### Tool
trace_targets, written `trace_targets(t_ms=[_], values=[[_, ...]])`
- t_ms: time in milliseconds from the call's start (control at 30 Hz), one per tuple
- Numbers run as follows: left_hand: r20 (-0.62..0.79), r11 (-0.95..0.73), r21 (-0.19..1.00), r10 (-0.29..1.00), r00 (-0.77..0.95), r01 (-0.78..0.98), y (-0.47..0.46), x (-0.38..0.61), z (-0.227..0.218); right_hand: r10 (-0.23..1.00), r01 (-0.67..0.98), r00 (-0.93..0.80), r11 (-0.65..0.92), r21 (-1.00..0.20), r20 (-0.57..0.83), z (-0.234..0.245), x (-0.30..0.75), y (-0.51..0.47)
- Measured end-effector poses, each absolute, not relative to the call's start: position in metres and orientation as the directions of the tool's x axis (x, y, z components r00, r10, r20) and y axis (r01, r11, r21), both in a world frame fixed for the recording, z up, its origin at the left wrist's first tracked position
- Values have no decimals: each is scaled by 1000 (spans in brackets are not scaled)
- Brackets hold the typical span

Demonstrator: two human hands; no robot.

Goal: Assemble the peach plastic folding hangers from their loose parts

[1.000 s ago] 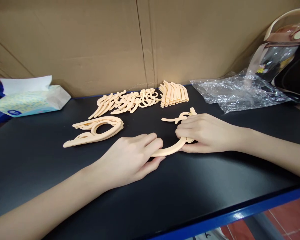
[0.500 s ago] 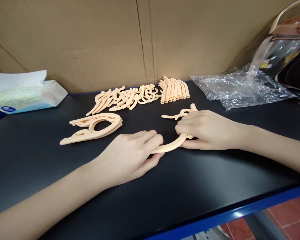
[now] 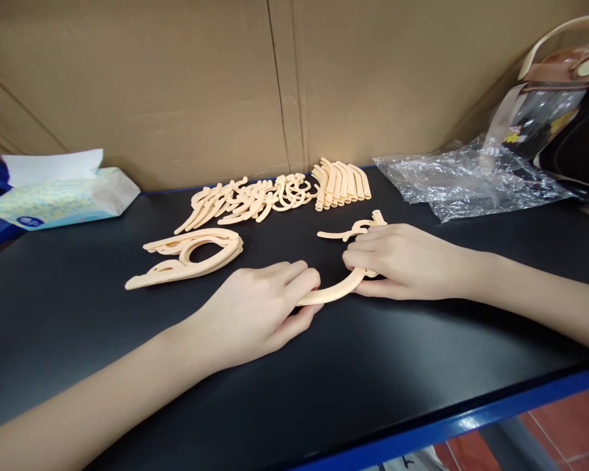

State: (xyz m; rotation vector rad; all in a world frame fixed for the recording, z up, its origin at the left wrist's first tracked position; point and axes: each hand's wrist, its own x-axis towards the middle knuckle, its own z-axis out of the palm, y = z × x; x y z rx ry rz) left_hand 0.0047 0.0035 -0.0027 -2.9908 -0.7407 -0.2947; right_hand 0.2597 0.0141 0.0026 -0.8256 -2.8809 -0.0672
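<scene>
my left hand (image 3: 255,307) and right hand (image 3: 402,261) each pinch one end of a curved piece (image 3: 331,294), low over the table (image 3: 373,366). a small joined stack (image 3: 186,256) lies left; i judge most loose parts (image 3: 255,196) at the back remain.

Brown cardboard sheeting (image 3: 177,85) walls off everything from 10 to 2 o'clock, with a vertical seam near 12. Beneath it spreads a matte black desk (image 3: 373,373) with a blue front edge (image 3: 471,418). Red floor tiles (image 3: 569,428) show at 5 o'clock. The light is soft and even.
</scene>
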Motion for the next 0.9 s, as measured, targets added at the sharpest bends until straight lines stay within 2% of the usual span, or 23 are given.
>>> trace_targets(t_ms=[433, 900], values=[[228, -886, 5, 453, 862, 464, 4, 5, -6, 552, 550, -822, 833, -60, 136, 4, 259, 14], [222, -886, -4, 452, 864, 464, 2, 7, -5, 559, 554, -820, 829, -70, 127, 5, 259, 14]])
